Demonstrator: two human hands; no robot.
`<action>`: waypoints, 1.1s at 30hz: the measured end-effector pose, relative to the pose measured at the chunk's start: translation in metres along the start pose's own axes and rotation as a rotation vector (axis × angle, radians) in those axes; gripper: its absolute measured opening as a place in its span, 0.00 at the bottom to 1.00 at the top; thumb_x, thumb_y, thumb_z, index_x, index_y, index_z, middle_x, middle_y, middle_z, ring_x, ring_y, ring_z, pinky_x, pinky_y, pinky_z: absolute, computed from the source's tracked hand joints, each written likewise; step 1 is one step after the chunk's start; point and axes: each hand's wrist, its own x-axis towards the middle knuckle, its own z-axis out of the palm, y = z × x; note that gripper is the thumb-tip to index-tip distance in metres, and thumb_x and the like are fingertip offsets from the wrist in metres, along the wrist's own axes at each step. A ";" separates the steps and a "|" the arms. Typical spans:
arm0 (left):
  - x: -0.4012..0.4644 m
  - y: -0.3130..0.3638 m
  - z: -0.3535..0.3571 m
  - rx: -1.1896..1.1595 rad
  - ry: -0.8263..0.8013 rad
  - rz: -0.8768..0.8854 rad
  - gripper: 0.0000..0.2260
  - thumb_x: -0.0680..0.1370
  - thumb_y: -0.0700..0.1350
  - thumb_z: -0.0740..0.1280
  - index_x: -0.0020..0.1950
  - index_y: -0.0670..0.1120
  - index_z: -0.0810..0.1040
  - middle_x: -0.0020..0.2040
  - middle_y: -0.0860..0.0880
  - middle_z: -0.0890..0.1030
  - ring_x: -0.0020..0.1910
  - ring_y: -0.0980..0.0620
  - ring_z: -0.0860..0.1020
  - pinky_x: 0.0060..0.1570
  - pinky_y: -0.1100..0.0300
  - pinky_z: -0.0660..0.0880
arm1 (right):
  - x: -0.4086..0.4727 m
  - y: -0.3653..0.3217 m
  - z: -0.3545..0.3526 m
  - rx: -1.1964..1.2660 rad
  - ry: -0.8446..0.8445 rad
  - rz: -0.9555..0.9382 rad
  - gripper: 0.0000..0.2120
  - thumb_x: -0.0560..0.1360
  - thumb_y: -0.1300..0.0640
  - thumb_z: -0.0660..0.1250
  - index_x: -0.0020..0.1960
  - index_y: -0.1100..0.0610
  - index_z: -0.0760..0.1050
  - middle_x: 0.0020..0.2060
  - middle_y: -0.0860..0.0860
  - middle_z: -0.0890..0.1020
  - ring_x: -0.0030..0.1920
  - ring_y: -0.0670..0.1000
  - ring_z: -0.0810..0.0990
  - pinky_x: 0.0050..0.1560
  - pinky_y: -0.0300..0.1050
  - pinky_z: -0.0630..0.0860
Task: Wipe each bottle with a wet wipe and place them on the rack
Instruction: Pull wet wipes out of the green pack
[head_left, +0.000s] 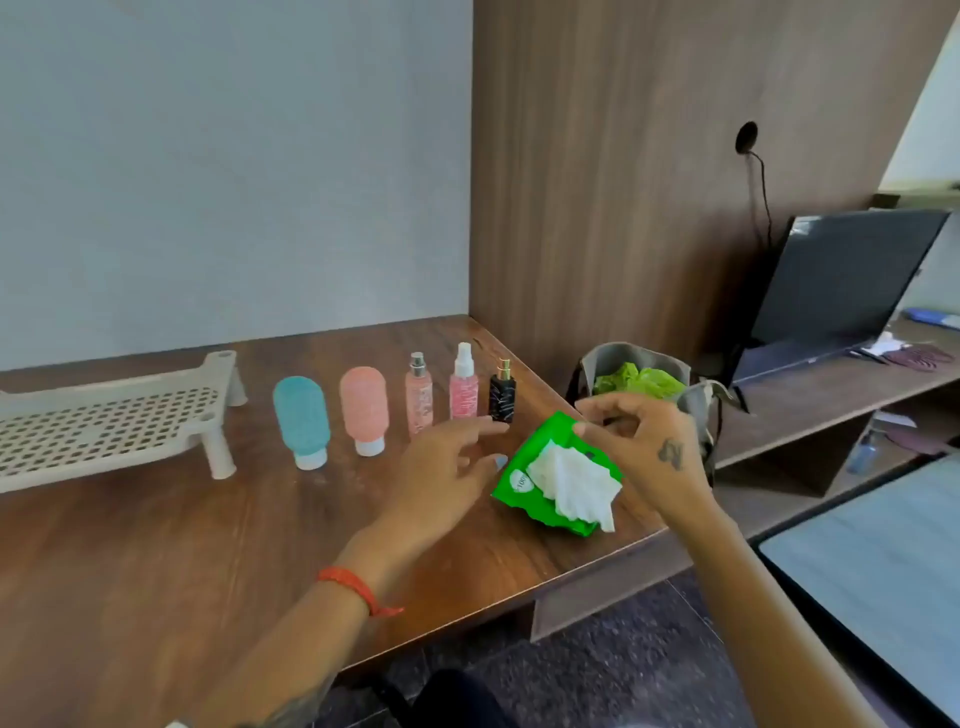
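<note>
Fingers of left hand (441, 467) spread and relaxed, hovering just above the table (156, 545), tips reaching toward the left edge of the green wet wipe pack (524, 467). Contact with the pack: cannot tell. Nothing held. Red thread band (353, 587) on that wrist.

Right hand (641, 441) above the far-right corner of the pack, fingers loosely curled, thumb and index tips near each other. Pinching anything or not: cannot tell. Small tattoo on the back of the hand.

Pack lying flat near the table's right front edge, opening up, white wipes (576, 483) bunched and sticking out of the top, trailing toward the near side.

Five bottles upright in a row behind the hands, all on the table:
- teal squeeze bottle (301, 421), cap down, leftmost
- pink squeeze bottle (364, 408), cap down, just beside it
- clear pink spray bottle (418, 397), silver nozzle
- pink spray bottle (464, 384), white nozzle
- black spray bottle (502, 392), gold nozzle, rightmost, just behind left index fingertip

Bottles apart from each other, none touching.

Beige perforated rack (104, 426) standing on short legs at the far left of the table, apart from the teal bottle.

Beyond the right table edge: grey bag (691, 405) with crumpled green material (639, 382) inside, partly hidden by right hand. Dark monitor (841, 280) on a lower shelf further right, brown wood wall panel behind.
</note>
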 end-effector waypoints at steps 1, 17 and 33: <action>0.002 -0.002 0.005 0.056 -0.021 0.014 0.15 0.76 0.43 0.70 0.60 0.58 0.78 0.65 0.54 0.76 0.64 0.54 0.74 0.61 0.57 0.75 | -0.002 0.005 -0.001 -0.051 -0.038 0.026 0.08 0.68 0.57 0.75 0.46 0.49 0.81 0.40 0.43 0.83 0.38 0.41 0.79 0.40 0.30 0.73; 0.006 -0.005 0.032 0.484 -0.181 0.110 0.12 0.78 0.51 0.64 0.61 0.59 0.79 0.74 0.56 0.66 0.70 0.52 0.62 0.68 0.51 0.63 | -0.025 0.021 0.034 -0.308 -0.072 0.138 0.06 0.70 0.50 0.70 0.36 0.51 0.78 0.33 0.45 0.81 0.38 0.47 0.79 0.36 0.41 0.71; 0.029 0.006 0.024 0.430 -0.064 0.130 0.11 0.78 0.48 0.66 0.59 0.52 0.81 0.69 0.54 0.72 0.65 0.53 0.70 0.65 0.55 0.67 | -0.010 0.019 0.006 0.941 0.334 0.406 0.15 0.75 0.72 0.60 0.51 0.53 0.73 0.38 0.52 0.82 0.36 0.48 0.80 0.32 0.38 0.77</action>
